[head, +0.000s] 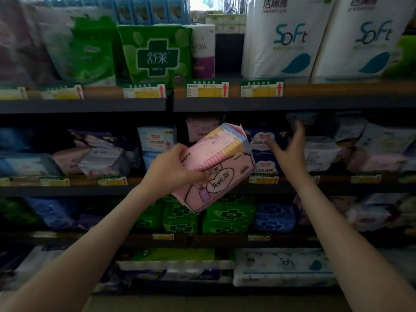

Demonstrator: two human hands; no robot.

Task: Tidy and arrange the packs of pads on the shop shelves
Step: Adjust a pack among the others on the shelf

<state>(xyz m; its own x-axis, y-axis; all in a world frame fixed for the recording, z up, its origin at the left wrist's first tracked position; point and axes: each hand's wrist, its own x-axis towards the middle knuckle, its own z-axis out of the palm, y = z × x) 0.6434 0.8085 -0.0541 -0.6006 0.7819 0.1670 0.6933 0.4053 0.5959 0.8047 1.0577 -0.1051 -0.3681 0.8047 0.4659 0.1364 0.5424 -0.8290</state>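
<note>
The left hand (171, 167) grips a pink pack of pads (221, 167) by its left end, thumb on the printed front and fingers curled over the upper edge. The pack juts out to the right of the hand, tilted, held in the air in front of the middle shelf (67, 191) and resting on nothing. Pastel stripes show along its upper end.

Just to the right of the pack the right hand (290, 152) is raised, fingers spread wide and holding nothing. It is blurred, in front of the dark blue packs (262, 140) on that same shelf. White, pink and blue packs line this shelf on both sides, and some on the left lie tipped over.

Under the held pack, green packs (225, 216) stand on the next shelf down. On the top shelf are a green pack with a cross (155, 52) and tall white "Soft" bundles (283, 39), with yellow price tags (207, 88) along the edge.
</note>
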